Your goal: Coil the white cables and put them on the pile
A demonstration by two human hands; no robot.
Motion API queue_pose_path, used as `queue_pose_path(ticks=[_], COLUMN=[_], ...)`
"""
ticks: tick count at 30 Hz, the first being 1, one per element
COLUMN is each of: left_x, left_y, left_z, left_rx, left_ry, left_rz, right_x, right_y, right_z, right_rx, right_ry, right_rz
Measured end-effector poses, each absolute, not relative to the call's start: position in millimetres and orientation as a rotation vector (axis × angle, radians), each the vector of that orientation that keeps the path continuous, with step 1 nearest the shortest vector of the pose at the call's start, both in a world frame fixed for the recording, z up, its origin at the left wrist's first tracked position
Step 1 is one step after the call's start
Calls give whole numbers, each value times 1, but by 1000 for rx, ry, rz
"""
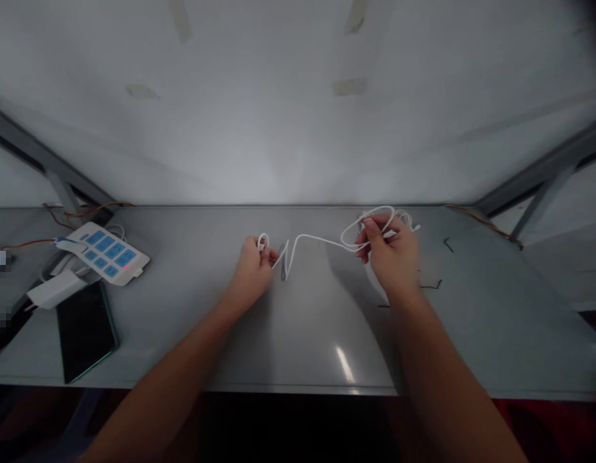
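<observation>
A thin white cable point(321, 240) stretches between my two hands above the grey tabletop. My left hand point(253, 267) is closed on one part of it, with a small loop standing up over the fingers. Near that hand the cable bends in a sharp zigzag. My right hand point(391, 251) pinches another stretch, where a wider loop curves around the fingertips. Behind the right hand, more white cable with a small white end point(416, 227) shows, partly hidden by the hand.
At the left lie a white power strip point(139, 260) with blue sockets, a white charger point(56, 289) and a dark phone or tablet point(87, 331). Short black ties point(430, 286) lie at the right. A pale wall point(278, 128) rises behind the table point(317, 334), with metal posts at both sides.
</observation>
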State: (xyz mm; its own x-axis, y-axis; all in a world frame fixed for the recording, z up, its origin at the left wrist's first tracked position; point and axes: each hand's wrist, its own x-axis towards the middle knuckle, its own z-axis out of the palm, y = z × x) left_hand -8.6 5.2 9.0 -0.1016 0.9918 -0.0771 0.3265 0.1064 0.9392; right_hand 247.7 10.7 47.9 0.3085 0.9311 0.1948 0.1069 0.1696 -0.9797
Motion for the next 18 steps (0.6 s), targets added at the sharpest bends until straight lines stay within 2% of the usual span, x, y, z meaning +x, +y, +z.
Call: queue_pose_path(ticks=[3,7,12,18], left_x=[-4,-4,-12,-11], left_y=[6,3,0,7], left_z=[18,27,31,27], left_rx=[971,658,615,662], left_ry=[1363,1157,1017,995], left_rz=[1101,940,798,1014], right_x=[241,231,224,219], right_y=[11,9,6,4], right_z=[45,42,42,44], right_rx=[-1268,-1245,-1240,-1180], right_ry=[-1160,-1192,-1249,-1208], right_rz=[913,1023,1059,1127])
